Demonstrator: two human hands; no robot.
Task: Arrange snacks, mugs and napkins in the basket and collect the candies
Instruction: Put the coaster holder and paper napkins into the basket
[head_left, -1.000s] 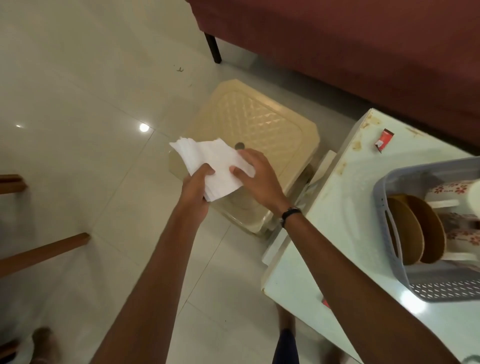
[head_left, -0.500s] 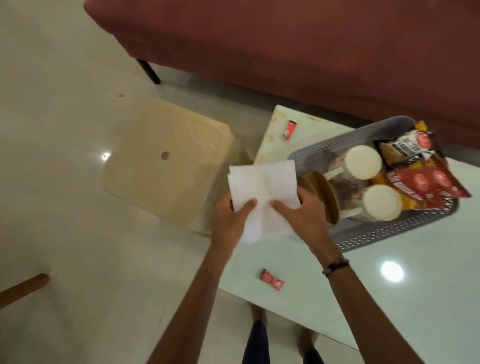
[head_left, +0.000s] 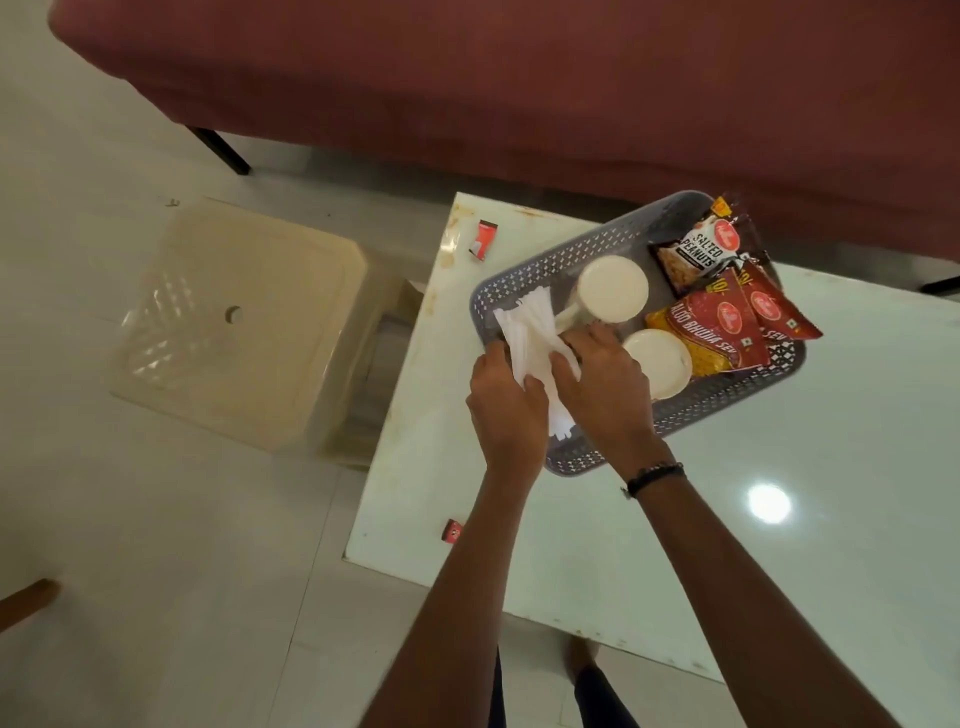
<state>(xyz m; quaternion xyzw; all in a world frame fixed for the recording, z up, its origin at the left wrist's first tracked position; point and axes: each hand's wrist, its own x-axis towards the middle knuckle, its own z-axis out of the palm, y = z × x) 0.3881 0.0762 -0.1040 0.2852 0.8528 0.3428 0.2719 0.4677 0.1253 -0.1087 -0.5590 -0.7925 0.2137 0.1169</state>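
A grey perforated basket (head_left: 582, 249) sits on the pale table (head_left: 779, 519). Inside it stand two white mugs (head_left: 613, 288), the second mug (head_left: 660, 361) nearer me. Snack packets fill its right end: salted peanuts (head_left: 698, 252) and red sev packets (head_left: 722, 322). A stack of white napkins (head_left: 524, 332) stands on edge at the basket's left end. My left hand (head_left: 506, 405) and my right hand (head_left: 605, 384) both grip the napkins. One red candy (head_left: 483, 239) lies at the table's far left corner. Another candy (head_left: 452, 531) lies by the near left edge.
A beige plastic stool (head_left: 234, 327) stands on the tiled floor left of the table. A dark red sofa (head_left: 519, 78) runs along the far side, with a black leg (head_left: 218, 150). A wooden piece (head_left: 26, 600) shows at the lower left.
Both hands carried the napkin stack from over the stool to the table and lowered it into the basket's left end. The brown round pieces seen there earlier are now hidden.
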